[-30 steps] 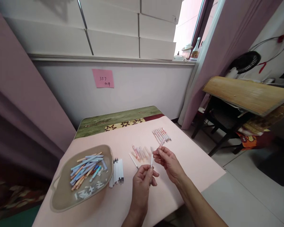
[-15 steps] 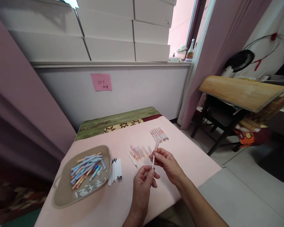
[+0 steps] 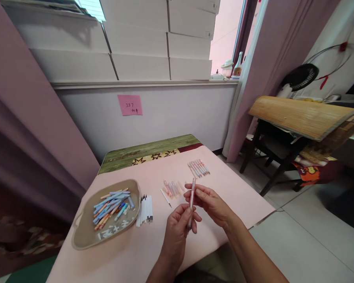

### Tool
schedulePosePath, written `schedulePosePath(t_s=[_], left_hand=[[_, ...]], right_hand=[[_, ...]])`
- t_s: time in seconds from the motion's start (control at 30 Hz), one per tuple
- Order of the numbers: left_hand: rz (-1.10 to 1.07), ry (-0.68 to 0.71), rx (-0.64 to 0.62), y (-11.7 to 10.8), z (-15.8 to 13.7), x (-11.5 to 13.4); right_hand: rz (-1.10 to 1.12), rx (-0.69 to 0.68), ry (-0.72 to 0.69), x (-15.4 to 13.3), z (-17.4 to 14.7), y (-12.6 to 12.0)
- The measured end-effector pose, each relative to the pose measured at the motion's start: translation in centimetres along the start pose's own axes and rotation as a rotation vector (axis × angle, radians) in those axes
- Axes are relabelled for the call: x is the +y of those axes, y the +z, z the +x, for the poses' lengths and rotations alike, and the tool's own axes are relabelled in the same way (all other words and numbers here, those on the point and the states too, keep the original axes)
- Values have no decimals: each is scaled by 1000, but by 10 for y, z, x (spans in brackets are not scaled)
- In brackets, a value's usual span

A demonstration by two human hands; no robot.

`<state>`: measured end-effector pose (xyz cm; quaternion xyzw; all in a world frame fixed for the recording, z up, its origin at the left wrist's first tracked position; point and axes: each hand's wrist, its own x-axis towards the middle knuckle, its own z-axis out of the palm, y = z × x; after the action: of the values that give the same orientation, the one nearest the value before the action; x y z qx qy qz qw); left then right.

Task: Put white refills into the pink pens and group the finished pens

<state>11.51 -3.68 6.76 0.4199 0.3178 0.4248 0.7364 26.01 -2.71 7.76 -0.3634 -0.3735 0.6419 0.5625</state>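
A pen point(image 3: 191, 198) stands nearly upright above the table point(image 3: 224, 184), pinched at its lower end by the left hand point(image 3: 178, 230) and higher up by the right hand point(image 3: 209, 202), both closed on it. Loose pens point(image 3: 198, 168) lie beyond; a tray point(image 3: 85, 236) sits left.

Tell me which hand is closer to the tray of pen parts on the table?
The left hand. It is just right of the tray, with the row of white refills between them. The right hand is farther right; both hands hold one pen.
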Motion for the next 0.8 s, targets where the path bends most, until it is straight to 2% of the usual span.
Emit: schedulePosePath(t_s=[0.17,0.33,0.5,0.7,0.8], left_hand=[[-56,-22,-14,2,-2,-2],[-42,-34,-10,4,-4,-4],[-67,-22,-8,2,-4,-4],[-68,-24,10,-1,-2,-5],[-73,-10,27,-3,0,-5]], right_hand=[[59,29,-2,6,2,0],[2,61,-63,9,-1,4],[-38,-9,-6,10,-4,5],[-64,58,0,18,-1,5],[-14,14,-7,19,2,4]])
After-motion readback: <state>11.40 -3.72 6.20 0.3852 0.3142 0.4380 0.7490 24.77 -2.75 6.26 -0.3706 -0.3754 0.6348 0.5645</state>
